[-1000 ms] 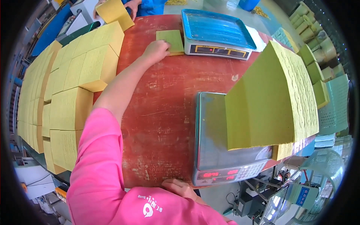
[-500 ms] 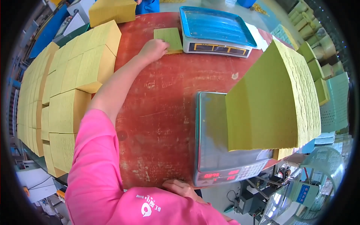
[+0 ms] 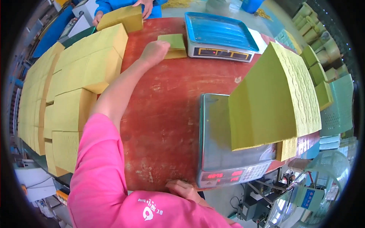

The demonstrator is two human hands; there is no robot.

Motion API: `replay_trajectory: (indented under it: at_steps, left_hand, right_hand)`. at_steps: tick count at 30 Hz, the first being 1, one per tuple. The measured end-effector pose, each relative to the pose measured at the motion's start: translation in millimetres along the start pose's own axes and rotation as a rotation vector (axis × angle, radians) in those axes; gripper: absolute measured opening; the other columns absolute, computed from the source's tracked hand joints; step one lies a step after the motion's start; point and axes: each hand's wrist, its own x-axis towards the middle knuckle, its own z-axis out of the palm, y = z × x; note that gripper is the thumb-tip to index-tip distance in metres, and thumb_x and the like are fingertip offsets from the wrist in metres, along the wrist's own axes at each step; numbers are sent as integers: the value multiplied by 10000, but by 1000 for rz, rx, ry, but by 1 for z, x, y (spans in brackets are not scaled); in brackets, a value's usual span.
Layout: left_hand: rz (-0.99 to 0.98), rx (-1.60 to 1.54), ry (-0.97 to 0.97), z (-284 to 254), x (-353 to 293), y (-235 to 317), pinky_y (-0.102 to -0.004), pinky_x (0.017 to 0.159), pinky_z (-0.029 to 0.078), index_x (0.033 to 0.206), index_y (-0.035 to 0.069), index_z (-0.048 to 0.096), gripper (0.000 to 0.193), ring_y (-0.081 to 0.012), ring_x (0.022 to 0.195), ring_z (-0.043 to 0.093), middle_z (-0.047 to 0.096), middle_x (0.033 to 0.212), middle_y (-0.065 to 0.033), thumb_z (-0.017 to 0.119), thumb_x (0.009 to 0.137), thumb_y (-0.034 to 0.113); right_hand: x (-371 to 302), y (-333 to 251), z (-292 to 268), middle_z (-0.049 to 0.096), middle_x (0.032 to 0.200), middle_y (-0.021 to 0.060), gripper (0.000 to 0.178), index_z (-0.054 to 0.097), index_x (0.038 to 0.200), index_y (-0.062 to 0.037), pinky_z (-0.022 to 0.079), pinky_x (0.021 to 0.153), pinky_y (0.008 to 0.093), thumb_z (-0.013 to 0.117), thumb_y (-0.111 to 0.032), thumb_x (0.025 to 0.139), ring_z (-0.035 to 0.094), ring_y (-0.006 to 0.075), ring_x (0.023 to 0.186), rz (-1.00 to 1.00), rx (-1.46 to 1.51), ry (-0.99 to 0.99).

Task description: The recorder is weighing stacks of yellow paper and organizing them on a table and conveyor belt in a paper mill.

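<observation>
A small stack of green-topped sheets (image 3: 173, 45) lies flat at the far side of the red table (image 3: 167, 114), just to the left of a blue-topped scale (image 3: 218, 36). The left hand (image 3: 155, 51), at the end of an outstretched arm in a pink sleeve (image 3: 97, 167), rests against the near left edge of this stack; its fingers are curled into a loose fist, and whether they pinch a sheet cannot be told. The right hand (image 3: 183, 189) lies at the near edge of the table, just beside the front left corner of a steel-topped scale (image 3: 218, 152); its fingers are bent and lie on the table edge, holding nothing that can be seen. On the pan of this nearer scale stands a tall block of yellow-green sheets (image 3: 272, 100), its top face patterned and its right side overhanging the pan. Along the left side of the table, large stacks of yellow sheets (image 3: 81, 72) stand in rows, touching one another. At the far edge, another person's hands (image 3: 142, 5), in blue sleeves, rest on a separate yellow stack (image 3: 121, 18). Further green stacks (image 3: 317, 70) stand to the right, well apart from both hands.
</observation>
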Motion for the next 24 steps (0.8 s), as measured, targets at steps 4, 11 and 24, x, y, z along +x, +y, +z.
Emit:
replay_trajectory:
  at_steps: [4, 11, 24]
  left_hand:
    - [-29, -38, 21, -57, -46, 38, -428, 802, 516, 1004, 10, 631, 161, -349, 933, 631, 664, 982, -173, 603, 866, 89]
    - [-154, -200, -19, -172, -225, 231, -432, 863, 522, 985, -16, 639, 160, -349, 1036, 637, 660, 1110, -164, 642, 827, 8]
    - [-1640, -1208, 330, -201, -343, 476, -308, 909, 466, 1289, 4, 517, 404, -171, 1101, 571, 580, 1239, -80, 597, 945, 202]
  right_hand:
    - [-4, 8, 3, 642, 1031, 170, 282, 615, 1094, 4, 539, 797, 365, 646, -2, 814, 654, 333, 931, -40, 12, 47]
    - [-9, 16, 3, 596, 1239, 160, 476, 436, 1382, 23, 496, 923, 370, 497, -271, 1012, 626, 267, 1060, 233, 540, 24]
    - [-72, 11, -31, 635, 1013, 149, 331, 471, 1227, 58, 579, 612, 312, 507, -142, 965, 672, 186, 744, 559, 770, -269]
